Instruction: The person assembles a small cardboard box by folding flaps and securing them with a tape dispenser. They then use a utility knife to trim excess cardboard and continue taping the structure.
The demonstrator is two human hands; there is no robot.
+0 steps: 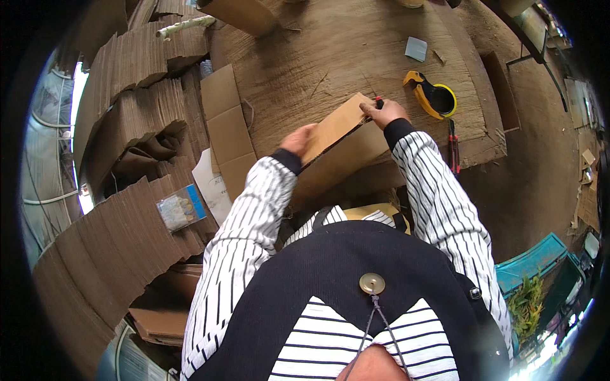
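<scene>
"What's the setting?"

"A rough wooden table in a cluttered workspace, with the person close against its near edge."

"And nearest to them?"

"A brown cardboard box, long and narrow on top, held aslant between the two hands at that near edge."

"How do the hands stand?"

"The right hand is closed on the far right corner, thumb on top. A small red-and-black thing shows at its fingers; I can't tell what it is. The left hand touches the other end, but it's blurred, so I can't tell whether it grips or only braces."

"How would the box handle?"

"Light, I'd judge, and dry enough not to slip. Stiff along the folds, softer mid-panel, where a hard thumb could dent it. Best held by both ends, near the corners."

"What's around it?"

"Right of the right hand, a yellow-and-black tape dispenser, with a red-and-black cutter near it at the table's edge. Left of the box, a folded cardboard sheet."

"Farther out?"

"Tall cardboard stacks to the left, and a teal chair-like thing off to the right, beyond the table."
</scene>
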